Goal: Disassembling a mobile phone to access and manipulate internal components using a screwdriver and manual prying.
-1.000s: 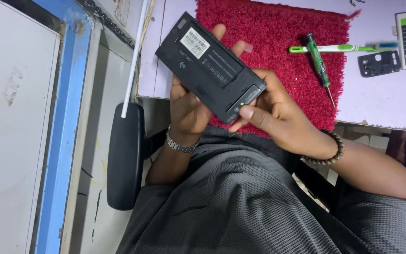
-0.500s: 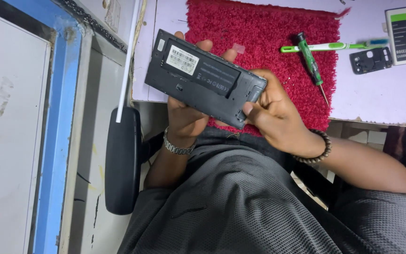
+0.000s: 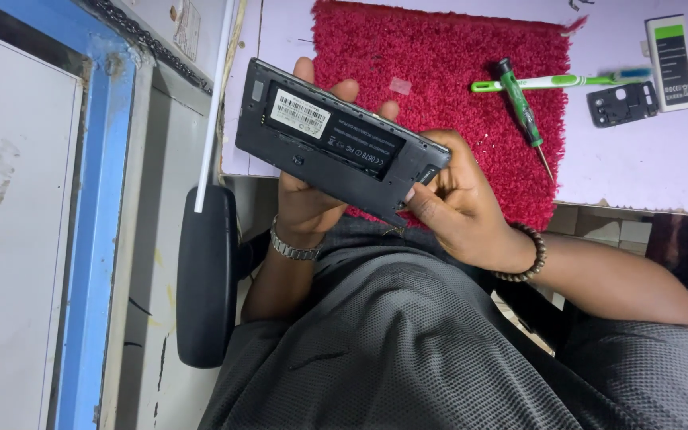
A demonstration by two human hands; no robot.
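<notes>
I hold a black phone (image 3: pixel 336 143) with its back cover off, the empty battery bay and a white sticker facing up. My left hand (image 3: pixel 306 209) grips it from below, fingertips showing over its far edge. At the phone's right end, my right hand (image 3: pixel 454 205) pinches the corner with thumb and fingers. The phone hovers over the near edge of a red fuzzy mat (image 3: pixel 455 95).
A green screwdriver (image 3: pixel 524 111), a green-and-white tool (image 3: pixel 551 80), a small black phone part (image 3: pixel 622 104) and a white-and-green battery (image 3: pixel 670 62) lie on the pale purple table (image 3: pixel 639 167). A black chair armrest (image 3: pixel 205 275) and a blue frame (image 3: pixel 93 239) are at left.
The phone has turned to lie closer to level and shifted left. My right hand stays at its right end.
</notes>
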